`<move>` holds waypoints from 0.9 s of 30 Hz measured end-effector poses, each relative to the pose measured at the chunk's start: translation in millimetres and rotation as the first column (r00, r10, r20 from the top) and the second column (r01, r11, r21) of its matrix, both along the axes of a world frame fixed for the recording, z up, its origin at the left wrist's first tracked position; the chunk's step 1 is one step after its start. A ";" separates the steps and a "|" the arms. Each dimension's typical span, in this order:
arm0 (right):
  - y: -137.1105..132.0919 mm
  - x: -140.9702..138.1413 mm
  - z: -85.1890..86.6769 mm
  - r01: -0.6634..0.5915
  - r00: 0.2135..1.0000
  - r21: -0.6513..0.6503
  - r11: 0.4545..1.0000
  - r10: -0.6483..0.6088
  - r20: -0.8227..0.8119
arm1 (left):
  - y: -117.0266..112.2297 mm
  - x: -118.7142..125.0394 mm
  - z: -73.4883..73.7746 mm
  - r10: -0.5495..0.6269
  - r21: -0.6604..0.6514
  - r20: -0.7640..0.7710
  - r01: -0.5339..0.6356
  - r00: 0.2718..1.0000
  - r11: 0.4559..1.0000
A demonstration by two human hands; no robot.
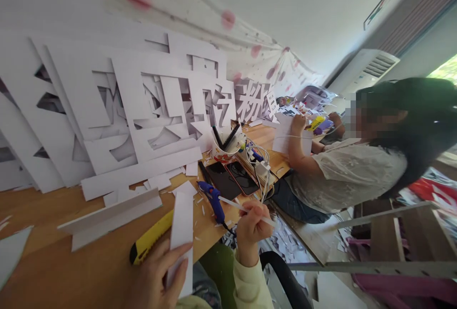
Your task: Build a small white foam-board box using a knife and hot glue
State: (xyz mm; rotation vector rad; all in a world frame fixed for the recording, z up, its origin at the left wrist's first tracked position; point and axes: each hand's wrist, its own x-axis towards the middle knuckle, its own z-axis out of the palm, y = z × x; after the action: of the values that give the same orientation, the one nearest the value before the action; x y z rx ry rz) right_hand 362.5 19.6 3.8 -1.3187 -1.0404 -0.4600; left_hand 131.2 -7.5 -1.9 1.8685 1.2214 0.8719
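My left hand (pixel 162 271) grips a folded strip of white board (pixel 183 225) at the table's front edge, thumb on one side and fingers on the other. Beside it lies a yellow utility knife (pixel 153 236), partly behind the strip and my fingers. My right hand (pixel 253 227) is closed in a pinch around a whitish glue stick (pixel 230 202). The stick's far end meets the back of a blue glue gun (pixel 215 203), which lies on the table with its nozzle pointing away. Another bent white strip (pixel 117 216) rests farther left.
Cut-out white boards (pixel 124 90) lean along the wall. Two dark phones (pixel 224 181), a tub (pixel 224 144) of tools and tangled cables (pixel 263 156) stand past the glue gun. At right a co-worker (pixel 350 166) sits handling white board. Scraps (pixel 285 247) cover the floor.
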 end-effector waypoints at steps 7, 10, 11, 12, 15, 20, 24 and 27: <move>1.6 1.7 -2.3 -0.018 1.000 -0.003 1.000 0.018 0.003 | 14.8 2.7 -16.1 0.176 0.151 -0.049 -0.167 0.983 0.974; 4.1 3.2 -2.3 -0.032 0.999 0.008 0.999 0.032 -0.005 | 6.5 -7.6 -26.3 0.248 0.253 -0.281 -0.178 0.927 0.951; 5.3 3.5 -2.4 -0.037 0.999 0.013 0.999 0.037 -0.005 | 2.3 -7.8 -26.0 0.311 0.311 -0.356 -0.202 0.881 0.929; 6.5 3.7 -2.3 -0.041 0.999 0.018 0.999 0.041 -0.006 | -1.9 -5.8 -23.8 0.373 0.379 -0.415 -0.215 0.830 0.900; 9.5 3.4 -1.3 -0.047 0.999 0.030 0.998 0.047 -0.010 | -9.8 12.0 -11.4 0.469 0.526 -0.519 -0.165 0.715 0.834; 12.7 1.7 3.8 -0.039 0.999 0.032 0.999 0.040 -0.012 | 1.1 64.1 1.4 0.216 0.323 -0.501 -0.051 0.838 0.945; 15.5 1.0 6.3 -0.056 0.998 0.058 0.997 0.056 -0.005 | 22.7 102.6 12.7 -0.042 -0.081 -0.452 0.006 0.891 0.997; 17.8 0.9 7.1 -0.075 0.997 0.090 0.993 0.075 0.005 | 37.3 119.4 20.6 -0.113 -0.231 -0.504 -0.007 0.856 0.973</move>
State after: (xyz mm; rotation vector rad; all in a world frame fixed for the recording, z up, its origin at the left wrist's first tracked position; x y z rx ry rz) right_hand 363.4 37.4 10.9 -1.1955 -1.0548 -0.4468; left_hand 250.6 29.8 18.7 1.9970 1.5014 0.1770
